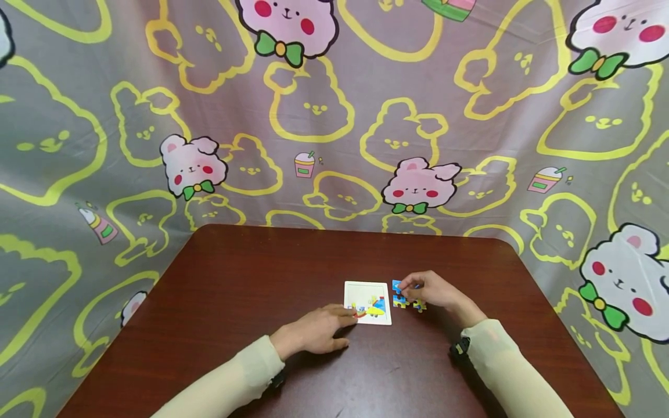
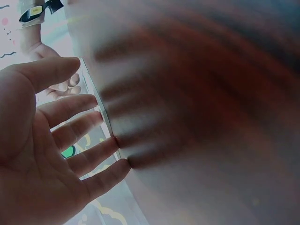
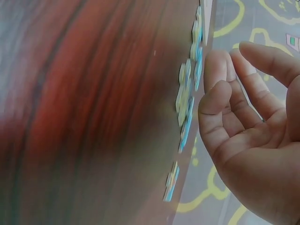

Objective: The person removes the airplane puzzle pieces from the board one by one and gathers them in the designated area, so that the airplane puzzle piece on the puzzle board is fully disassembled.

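Observation:
A square white puzzle board [image 1: 364,292] with a partly coloured picture lies on the table. My left hand [image 1: 325,329] rests palm down at the board's left edge, its fingertips overlapping the picture's lower left; in the left wrist view its fingers are spread and relaxed. To the right of the board are several jigsaw pieces [image 1: 400,302], blue and yellow. My right hand [image 1: 435,289] hovers over them with loosely bent fingers, thumb tip close to the index finger. Between those fingers no piece shows in the right wrist view, where pieces [image 3: 185,131] lie flat below the hand [image 3: 253,136].
The dark brown table [image 1: 251,273] has rounded far corners. A grey curtain [image 1: 334,151] with yellow outlines and rabbit faces hangs behind it and at both sides. Both wrists wear black bands, the right one [image 1: 460,347] beside the pale sleeve.

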Available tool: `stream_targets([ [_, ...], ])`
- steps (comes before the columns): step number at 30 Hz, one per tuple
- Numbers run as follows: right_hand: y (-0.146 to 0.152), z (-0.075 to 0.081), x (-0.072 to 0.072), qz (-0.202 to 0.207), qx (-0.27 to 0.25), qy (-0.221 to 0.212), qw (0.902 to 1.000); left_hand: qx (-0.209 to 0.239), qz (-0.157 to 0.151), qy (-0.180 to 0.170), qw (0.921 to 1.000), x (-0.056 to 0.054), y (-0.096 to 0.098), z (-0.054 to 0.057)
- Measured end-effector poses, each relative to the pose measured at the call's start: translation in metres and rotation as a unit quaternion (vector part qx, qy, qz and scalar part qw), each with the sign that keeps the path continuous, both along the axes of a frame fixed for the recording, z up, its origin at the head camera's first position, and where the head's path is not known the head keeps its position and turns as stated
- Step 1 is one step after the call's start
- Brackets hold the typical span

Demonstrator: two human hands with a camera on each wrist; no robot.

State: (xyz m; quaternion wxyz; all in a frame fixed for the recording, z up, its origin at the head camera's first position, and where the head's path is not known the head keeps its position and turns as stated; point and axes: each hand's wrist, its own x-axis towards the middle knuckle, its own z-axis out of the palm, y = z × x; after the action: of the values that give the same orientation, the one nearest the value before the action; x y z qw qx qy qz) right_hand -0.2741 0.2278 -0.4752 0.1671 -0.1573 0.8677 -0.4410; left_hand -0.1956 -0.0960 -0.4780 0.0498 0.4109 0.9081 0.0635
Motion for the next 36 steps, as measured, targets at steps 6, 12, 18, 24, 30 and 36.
stream_targets([
  [6, -0.011, -0.004, 0.000, 0.010, -0.008, 0.010, 0.9999, -0.001, 0.002, 0.000, 1.0000, 0.000, 0.001, -0.001],
  [12, -0.022, -0.007, 0.001, 0.016, -0.007, 0.005, 0.9998, -0.004, 0.001, 0.000, 1.0000, 0.000, 0.001, -0.003],
  [18, -0.030, -0.008, 0.001, 0.035, -0.016, 0.011, 0.9992, -0.002, 0.002, -0.002, 1.0000, -0.001, 0.001, -0.003],
  [24, -0.037, -0.008, 0.002, 0.040, -0.013, 0.009, 0.9991, -0.004, -0.001, 0.000, 1.0000, -0.001, 0.002, -0.002],
  [30, -0.040, -0.005, 0.002, 0.039, 0.006, 0.020, 0.9990, 0.001, -0.005, 0.005, 1.0000, -0.001, 0.001, 0.000],
  [36, -0.043, -0.004, 0.001, 0.048, 0.012, 0.026, 0.9984, 0.005, -0.009, 0.007, 0.9999, -0.001, 0.000, 0.001],
])
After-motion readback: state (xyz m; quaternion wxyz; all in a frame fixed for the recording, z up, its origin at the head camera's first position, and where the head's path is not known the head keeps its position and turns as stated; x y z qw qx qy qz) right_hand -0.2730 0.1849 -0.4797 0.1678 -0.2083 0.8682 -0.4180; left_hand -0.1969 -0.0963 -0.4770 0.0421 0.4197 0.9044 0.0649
